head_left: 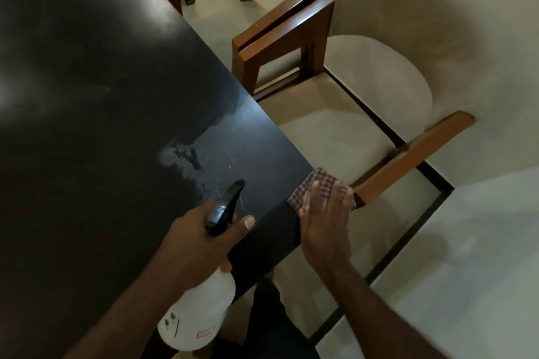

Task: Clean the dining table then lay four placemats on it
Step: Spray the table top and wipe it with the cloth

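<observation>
Left hand fingers wrapped round spray bottle, right hand fingers flat on checked cloth, table corner

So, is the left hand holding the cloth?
No, the left hand grips the spray bottle; the right hand presses the checked cloth at the table edge.

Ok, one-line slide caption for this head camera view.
Left hand holds a white spray bottle over the black dining table while the right hand presses a checked cloth at its edge.
</observation>
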